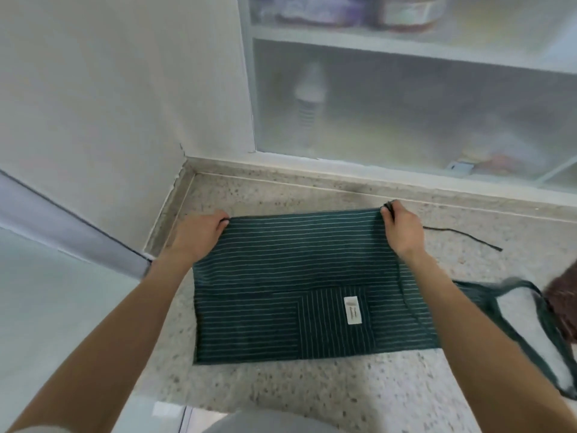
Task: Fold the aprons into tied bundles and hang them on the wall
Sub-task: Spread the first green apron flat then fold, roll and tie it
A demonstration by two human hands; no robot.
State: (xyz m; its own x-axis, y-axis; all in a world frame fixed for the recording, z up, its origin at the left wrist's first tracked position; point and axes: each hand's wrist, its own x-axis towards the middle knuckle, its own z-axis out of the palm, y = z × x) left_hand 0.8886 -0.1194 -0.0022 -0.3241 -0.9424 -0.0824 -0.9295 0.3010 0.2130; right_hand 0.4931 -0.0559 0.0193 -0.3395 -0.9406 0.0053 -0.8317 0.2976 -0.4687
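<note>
A: grip status?
B: left hand pinches the far-left corner of the apron; right hand pinches the far-right corner, fingers curled over the fabric edge. both arms stretched out over the cloth

A: where does the apron sit?
B: flat on the speckled stone worktop, dark green with thin white stripes, folded to a rectangle. pocket at the near right with a white label on it

A: ties?
B: thin dark tie trails right from the right hand across the worktop. wider strap loop lies off the right side of the apron

A: surroundings?
B: brown fabric at the right frame edge, touching the strap loop, cannot tell what it is. frosted cabinet behind the worktop, contents blurred. white wall on the left
</note>
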